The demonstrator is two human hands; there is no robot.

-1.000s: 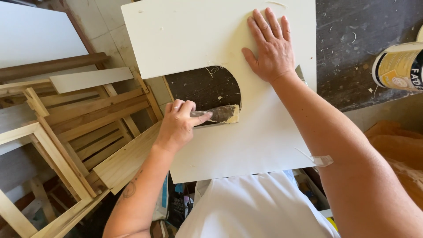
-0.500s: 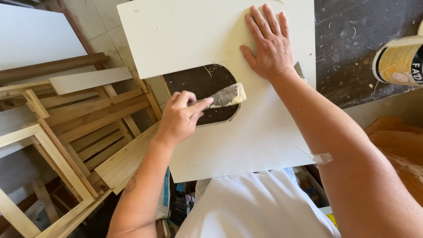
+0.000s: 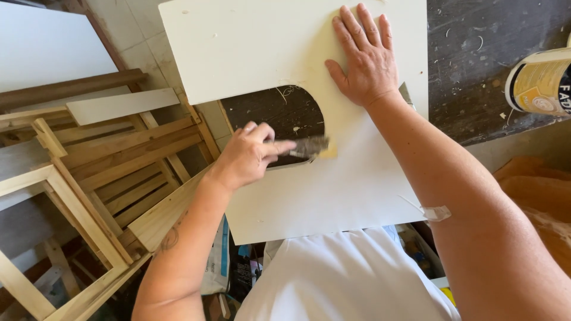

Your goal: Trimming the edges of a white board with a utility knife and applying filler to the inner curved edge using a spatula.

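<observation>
A white board with an arched cutout is lying flat on a dark workbench, its near edge hanging out over the person's white shirt. Through the opening the dark bench top is showing. Along the cutout's lower right edge the left hand is working a small, worn piece of sandpaper, the fingers curled and pressed together, thumb and forefinger pinching the paper against the cut edge. Just beside the paper a patch of bare, yellowish wood is showing at the rim, so I am judging that this stretch is getting rubbed down right now. The arch's top edge is looking ragged, with thin curls of fibre hanging into the opening, so much of the rim seems to be waiting for attention; the left side of the curve I cannot tell from here.

The right hand is lying flat on the board above and to the right of the cutout, fingers spread slightly and pressing down, pinning the panel in place.

Farther out, a tin with a yellow label is lying on its side at the bench's right edge, with shavings scattered near it. To the left, a stack of wooden frames and slats is leaning on the floor.
</observation>
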